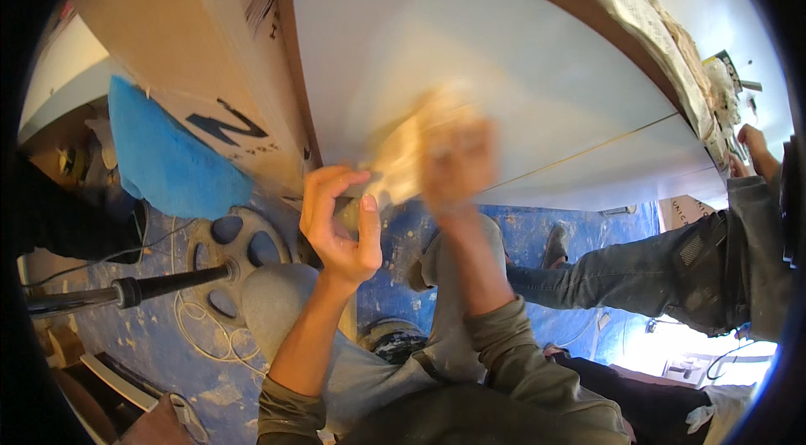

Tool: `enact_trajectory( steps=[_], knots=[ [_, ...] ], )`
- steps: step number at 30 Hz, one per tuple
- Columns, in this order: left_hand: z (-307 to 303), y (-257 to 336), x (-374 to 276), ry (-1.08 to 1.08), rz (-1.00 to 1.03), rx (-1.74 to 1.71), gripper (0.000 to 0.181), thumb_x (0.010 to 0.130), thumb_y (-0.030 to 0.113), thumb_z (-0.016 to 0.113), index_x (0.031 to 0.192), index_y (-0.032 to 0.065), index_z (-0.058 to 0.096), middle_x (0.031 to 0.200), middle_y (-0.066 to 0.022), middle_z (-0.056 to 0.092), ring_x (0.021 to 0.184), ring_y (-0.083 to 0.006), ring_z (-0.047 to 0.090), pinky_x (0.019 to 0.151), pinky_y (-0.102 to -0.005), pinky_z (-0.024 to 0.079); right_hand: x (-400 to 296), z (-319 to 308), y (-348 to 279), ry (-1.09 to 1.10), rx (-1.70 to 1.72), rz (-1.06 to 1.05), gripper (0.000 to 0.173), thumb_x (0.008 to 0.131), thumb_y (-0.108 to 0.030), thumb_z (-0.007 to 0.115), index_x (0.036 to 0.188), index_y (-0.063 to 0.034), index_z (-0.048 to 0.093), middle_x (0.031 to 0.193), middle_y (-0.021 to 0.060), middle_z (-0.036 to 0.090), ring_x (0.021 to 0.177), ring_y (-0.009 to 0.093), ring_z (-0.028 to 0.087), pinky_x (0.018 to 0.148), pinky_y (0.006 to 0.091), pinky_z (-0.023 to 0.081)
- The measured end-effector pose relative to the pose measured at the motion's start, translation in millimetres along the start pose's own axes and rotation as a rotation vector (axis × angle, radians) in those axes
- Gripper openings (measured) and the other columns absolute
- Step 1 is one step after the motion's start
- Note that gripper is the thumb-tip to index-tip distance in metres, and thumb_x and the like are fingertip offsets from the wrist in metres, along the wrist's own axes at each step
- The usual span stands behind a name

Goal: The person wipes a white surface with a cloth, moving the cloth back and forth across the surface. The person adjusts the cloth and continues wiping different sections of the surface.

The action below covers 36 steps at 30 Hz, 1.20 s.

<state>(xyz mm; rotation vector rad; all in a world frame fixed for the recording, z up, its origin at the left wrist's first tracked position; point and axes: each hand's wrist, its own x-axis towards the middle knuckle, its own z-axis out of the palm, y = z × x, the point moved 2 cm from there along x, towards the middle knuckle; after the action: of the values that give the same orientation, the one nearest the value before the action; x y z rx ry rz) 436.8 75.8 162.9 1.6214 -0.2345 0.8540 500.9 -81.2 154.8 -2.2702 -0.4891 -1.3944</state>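
A large smooth white panel (pixel 504 67) with a thin seam across its right part fills the upper middle. My right hand (pixel 458 161), blurred by motion, lies over the panel's lower part, on or against a crumpled pale yellow cloth-like thing (pixel 409 149). The blur hides how its fingers hold it. My left hand (pixel 343 218) is raised just left of the cloth, below the panel's lower left corner, with thumb and fingers curved apart and nothing plainly between them.
Left of the panel stands a cardboard box (pixel 170 23), with a blue cloth or sheet (pixel 170 155) below it. A spoked round metal base (pixel 239 256) and a loose cable (pixel 208 350) are on the paint-spotted blue floor. Two other people are at the right.
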Motion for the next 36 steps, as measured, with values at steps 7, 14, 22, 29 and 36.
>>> enact_trajectory(
  steps=[7,14,22,29,36],
  knots=[
    [-6.1,-0.8,4.1,-0.018,0.078,0.018,0.016,0.087,0.007,0.061,0.097,-0.0055,0.062,0.097,-0.0164,0.060,0.088,-0.0259,0.056,0.081,-0.0346,0.044,34.3,-18.8,9.5,0.221,0.026,-0.010,0.038,0.066,0.004,0.067,0.103,-0.0023,0.071,0.110,0.0191,0.059,0.082,0.028,0.059,0.061,0.0370,0.048],
    [6.5,-1.4,7.0,-0.048,0.089,0.047,0.014,0.080,0.003,0.063,0.093,-0.0020,0.064,0.091,-0.0155,0.060,0.082,-0.0273,0.057,0.073,-0.0338,0.046,3.5,-15.2,9.5,0.063,0.164,0.079,0.051,0.059,0.008,0.068,0.108,-0.0051,0.072,0.101,0.0114,0.060,0.074,0.023,0.061,0.056,0.0292,0.047],
    [10.8,-1.3,5.7,-0.100,0.034,0.064,0.014,0.082,0.001,0.062,0.095,-0.0026,0.063,0.094,-0.0149,0.059,0.085,-0.0247,0.056,0.078,-0.0330,0.045,11.4,-18.8,7.4,0.010,0.098,0.010,0.053,0.056,0.007,0.066,0.108,-0.0021,0.072,0.101,0.0146,0.057,0.072,0.025,0.062,0.056,0.0317,0.050],
    [19.3,-5.9,9.9,-0.056,0.047,0.057,0.018,0.075,0.002,0.064,0.093,-0.0002,0.066,0.090,-0.0142,0.059,0.080,-0.0275,0.057,0.070,-0.0334,0.047,11.4,-19.0,-1.7,-0.053,0.089,0.084,0.056,0.058,0.014,0.062,0.111,-0.0011,0.072,0.100,0.0153,0.057,0.082,0.028,0.063,0.070,0.0328,0.053],
    [26.6,-7.1,12.7,-0.078,0.017,0.047,0.019,0.075,0.003,0.065,0.093,0.0003,0.066,0.090,-0.0138,0.059,0.082,-0.0287,0.056,0.072,-0.0344,0.047,8.0,-19.1,0.1,-0.043,0.087,0.115,0.050,0.062,0.018,0.060,0.108,0.0027,0.072,0.099,0.0157,0.057,0.079,0.027,0.063,0.066,0.0310,0.052]
  ],
)
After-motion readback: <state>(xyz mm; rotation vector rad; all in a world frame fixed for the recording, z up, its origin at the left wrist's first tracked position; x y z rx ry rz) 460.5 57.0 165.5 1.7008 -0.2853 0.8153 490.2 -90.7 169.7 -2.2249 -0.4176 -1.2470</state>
